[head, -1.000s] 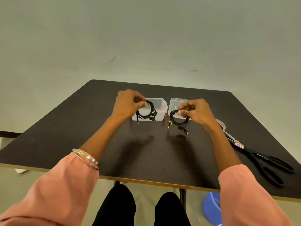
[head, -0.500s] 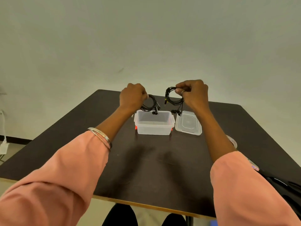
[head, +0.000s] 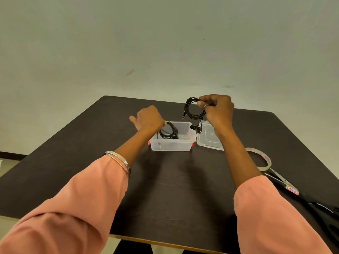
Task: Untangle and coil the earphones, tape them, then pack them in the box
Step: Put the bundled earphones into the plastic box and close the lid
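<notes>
Dark wood-grain surface [head: 176, 189] fills my view, and I read it from the left. My left arm comes in from the near left corner in a salmon sleeve [head: 73, 208], with two metal bangles [head: 120, 161] at the cuff. The left hand [head: 146, 118] hangs over the left end of the box [head: 170, 145], back of the hand towards me, thumb stuck out to the left; its fingers point away from me and look relaxed, though I cannot tell whether their tips touch the cable under them. The clear plastic box sits towards the far middle of the surface, with red catches at its two ends. Inside it lies one coiled black earphone [head: 167, 132], leaning against the left wall, its plug hanging down to the bottom.

Just right of the box lies the clear lid [head: 209, 142], flat and almost touching it. My right hand [head: 216, 110] is raised above the lid, nearer the far edge, wrist bent, with a ring on one finger. Its thumb and fingers pinch a second coiled earphone [head: 192, 109], a neat black loop held upright, plug sticking out at the lower left, earbuds dangling over the gap between box and lid.

Near the right edge a roll of clear tape [head: 264, 158] lies flat. Black-handled scissors [head: 300, 197] lie just nearer me, blades towards the roll.
</notes>
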`<action>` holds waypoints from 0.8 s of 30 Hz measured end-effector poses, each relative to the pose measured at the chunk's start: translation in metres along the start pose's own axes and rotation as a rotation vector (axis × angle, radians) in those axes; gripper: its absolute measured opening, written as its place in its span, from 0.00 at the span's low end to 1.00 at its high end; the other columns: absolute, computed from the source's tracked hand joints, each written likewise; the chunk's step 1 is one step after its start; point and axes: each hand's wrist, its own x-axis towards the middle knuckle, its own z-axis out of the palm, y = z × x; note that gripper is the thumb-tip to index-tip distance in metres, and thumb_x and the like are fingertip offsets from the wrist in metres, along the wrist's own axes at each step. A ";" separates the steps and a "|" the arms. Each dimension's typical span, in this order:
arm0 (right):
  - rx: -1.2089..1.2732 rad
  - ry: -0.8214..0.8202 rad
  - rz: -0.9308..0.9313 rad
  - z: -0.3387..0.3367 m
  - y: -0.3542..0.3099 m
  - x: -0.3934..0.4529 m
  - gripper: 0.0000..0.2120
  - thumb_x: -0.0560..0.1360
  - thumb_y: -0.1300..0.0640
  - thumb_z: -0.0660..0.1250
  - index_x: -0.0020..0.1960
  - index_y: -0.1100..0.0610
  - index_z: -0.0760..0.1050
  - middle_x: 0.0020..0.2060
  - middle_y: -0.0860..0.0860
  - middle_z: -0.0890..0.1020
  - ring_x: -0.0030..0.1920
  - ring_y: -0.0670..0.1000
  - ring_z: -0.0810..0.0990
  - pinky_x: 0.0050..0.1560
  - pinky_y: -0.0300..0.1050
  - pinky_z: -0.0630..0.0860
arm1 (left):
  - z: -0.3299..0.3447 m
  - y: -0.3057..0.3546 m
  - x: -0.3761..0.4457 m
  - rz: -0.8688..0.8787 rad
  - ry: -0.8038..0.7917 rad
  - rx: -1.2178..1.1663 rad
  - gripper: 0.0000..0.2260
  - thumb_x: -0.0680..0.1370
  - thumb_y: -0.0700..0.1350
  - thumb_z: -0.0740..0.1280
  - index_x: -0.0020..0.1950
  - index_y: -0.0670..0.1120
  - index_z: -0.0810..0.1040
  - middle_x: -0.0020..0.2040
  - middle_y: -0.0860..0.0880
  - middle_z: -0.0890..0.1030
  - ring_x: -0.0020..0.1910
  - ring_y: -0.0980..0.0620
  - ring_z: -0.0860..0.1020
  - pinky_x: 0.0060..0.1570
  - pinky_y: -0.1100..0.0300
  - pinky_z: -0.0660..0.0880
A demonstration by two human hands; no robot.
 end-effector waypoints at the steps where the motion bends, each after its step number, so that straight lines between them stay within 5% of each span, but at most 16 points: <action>1: 0.002 -0.006 0.004 0.001 0.001 0.000 0.07 0.71 0.62 0.74 0.49 0.58 0.83 0.38 0.50 0.83 0.40 0.46 0.81 0.51 0.40 0.78 | 0.002 -0.003 -0.001 0.033 0.004 0.105 0.07 0.71 0.49 0.73 0.45 0.47 0.83 0.46 0.46 0.83 0.56 0.44 0.76 0.65 0.41 0.58; 7: 0.014 -0.052 -0.024 0.011 -0.003 0.002 0.07 0.71 0.62 0.74 0.49 0.57 0.83 0.38 0.50 0.84 0.39 0.44 0.81 0.50 0.41 0.79 | 0.002 -0.008 -0.010 0.269 0.071 0.495 0.07 0.73 0.44 0.72 0.50 0.47 0.79 0.50 0.43 0.81 0.66 0.40 0.69 0.67 0.39 0.55; 14: -0.025 -0.178 -0.014 0.027 -0.005 0.000 0.07 0.71 0.65 0.73 0.48 0.58 0.83 0.40 0.52 0.84 0.43 0.50 0.83 0.50 0.48 0.81 | 0.003 -0.016 -0.002 0.386 -0.034 0.703 0.09 0.74 0.45 0.70 0.54 0.47 0.80 0.65 0.40 0.72 0.72 0.38 0.59 0.68 0.39 0.54; 19: -0.016 -0.218 0.037 0.032 -0.004 -0.004 0.06 0.71 0.66 0.73 0.47 0.60 0.82 0.41 0.56 0.84 0.42 0.54 0.84 0.41 0.45 0.83 | 0.001 -0.021 0.002 0.270 -0.120 0.555 0.14 0.73 0.49 0.70 0.56 0.47 0.79 0.69 0.39 0.67 0.72 0.36 0.56 0.67 0.37 0.54; 24: 0.000 -0.265 0.047 0.034 -0.007 -0.006 0.06 0.72 0.66 0.72 0.48 0.61 0.81 0.40 0.56 0.83 0.37 0.50 0.82 0.35 0.39 0.81 | -0.004 -0.026 0.006 0.122 -0.087 0.187 0.07 0.73 0.49 0.72 0.50 0.51 0.83 0.60 0.44 0.77 0.69 0.39 0.63 0.65 0.38 0.58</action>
